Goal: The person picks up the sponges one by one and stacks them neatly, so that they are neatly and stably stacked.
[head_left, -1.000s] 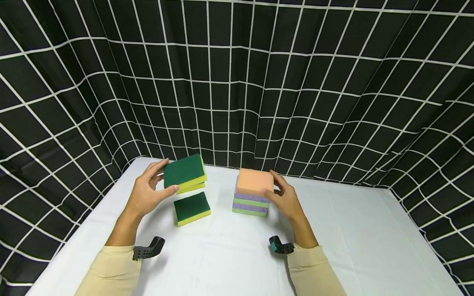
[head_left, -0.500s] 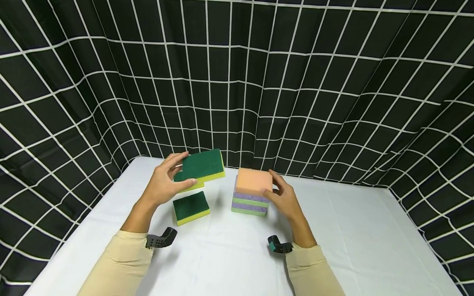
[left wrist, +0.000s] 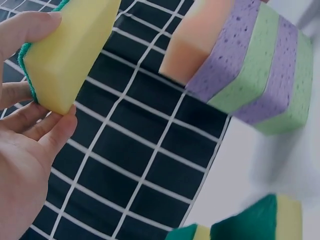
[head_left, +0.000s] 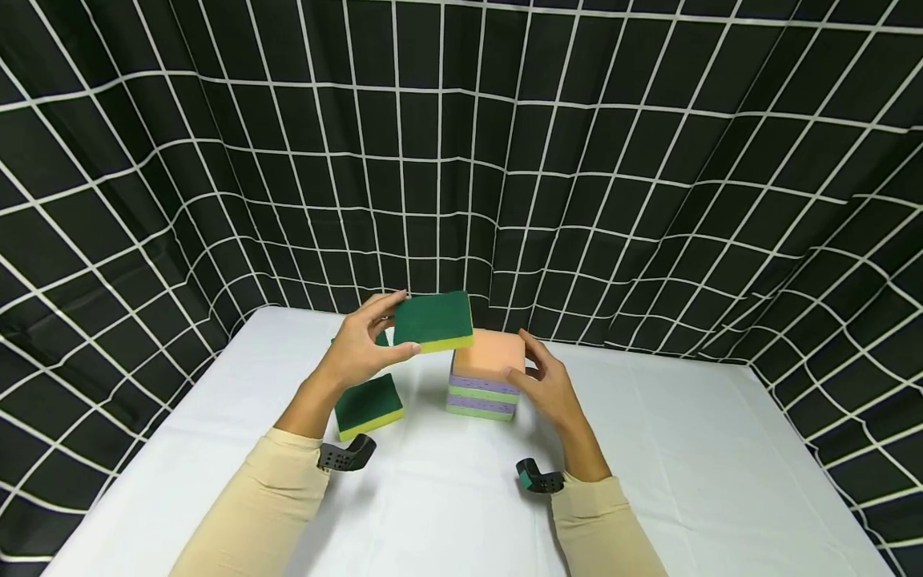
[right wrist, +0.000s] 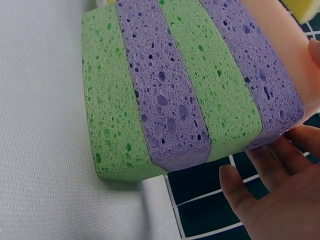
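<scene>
My left hand (head_left: 356, 344) pinches a green-and-yellow scouring sponge (head_left: 433, 319) between thumb and fingers, raised off the table. Its green scouring side faces up, and its right end overlaps the orange sponge (head_left: 493, 353) in the head view. That orange sponge tops a stack of alternating purple and green sponges (right wrist: 165, 95). At the stack's right side, my right hand (head_left: 550, 389) grips the orange sponge, its thumb on the near side and fingers on the far side. In the left wrist view, the yellow face of the held sponge (left wrist: 75, 55) shows.
A second scouring sponge (head_left: 369, 405) lies green side up on the white-covered table (head_left: 447, 497), left of the stack. Another scouring sponge (head_left: 382, 339) is mostly hidden behind my left hand. A black, white-gridded curtain (head_left: 461, 184) encloses the back and sides.
My left hand has lifted the scouring sponge off the one beneath it and carried it right, to the stack. The right hand has kept its grip on the orange sponge.
</scene>
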Demonstrator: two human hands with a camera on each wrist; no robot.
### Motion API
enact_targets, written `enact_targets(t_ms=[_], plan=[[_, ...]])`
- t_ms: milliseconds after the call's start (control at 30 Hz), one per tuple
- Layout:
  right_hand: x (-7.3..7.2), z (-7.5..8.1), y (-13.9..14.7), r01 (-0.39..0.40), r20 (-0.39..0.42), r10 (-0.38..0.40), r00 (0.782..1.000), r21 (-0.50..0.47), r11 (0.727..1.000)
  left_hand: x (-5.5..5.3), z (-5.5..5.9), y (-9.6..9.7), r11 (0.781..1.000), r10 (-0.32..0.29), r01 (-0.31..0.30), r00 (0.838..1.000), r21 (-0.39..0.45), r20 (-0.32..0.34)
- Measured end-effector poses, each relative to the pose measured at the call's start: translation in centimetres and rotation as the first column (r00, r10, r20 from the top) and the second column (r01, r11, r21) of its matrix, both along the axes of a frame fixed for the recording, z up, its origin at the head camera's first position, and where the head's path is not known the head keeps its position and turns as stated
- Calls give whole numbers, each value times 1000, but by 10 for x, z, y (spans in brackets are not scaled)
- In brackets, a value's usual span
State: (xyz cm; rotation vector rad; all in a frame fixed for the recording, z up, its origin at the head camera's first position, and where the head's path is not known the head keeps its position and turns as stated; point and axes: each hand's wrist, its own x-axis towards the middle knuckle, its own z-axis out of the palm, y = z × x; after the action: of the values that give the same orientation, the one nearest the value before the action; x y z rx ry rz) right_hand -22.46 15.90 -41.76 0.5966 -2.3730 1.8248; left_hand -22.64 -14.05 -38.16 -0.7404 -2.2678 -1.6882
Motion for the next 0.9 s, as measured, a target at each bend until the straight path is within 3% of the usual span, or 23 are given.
enact_targets(t_ms=[200, 400, 900], plan=[[-1, -1, 0, -3, -6, 3, 1000, -10, 1000, -10, -1, 19, 997, -66, 66, 998, 42, 3], [-1, -1, 1, 1, 4, -1, 1000, -17, 1000, -18, -1, 36, 994, -103, 103, 995, 22, 10], [-1, -2, 1, 1, 0, -1, 1000, -21, 1000, -27, -6, 56, 993, -102, 105, 993, -46, 54]])
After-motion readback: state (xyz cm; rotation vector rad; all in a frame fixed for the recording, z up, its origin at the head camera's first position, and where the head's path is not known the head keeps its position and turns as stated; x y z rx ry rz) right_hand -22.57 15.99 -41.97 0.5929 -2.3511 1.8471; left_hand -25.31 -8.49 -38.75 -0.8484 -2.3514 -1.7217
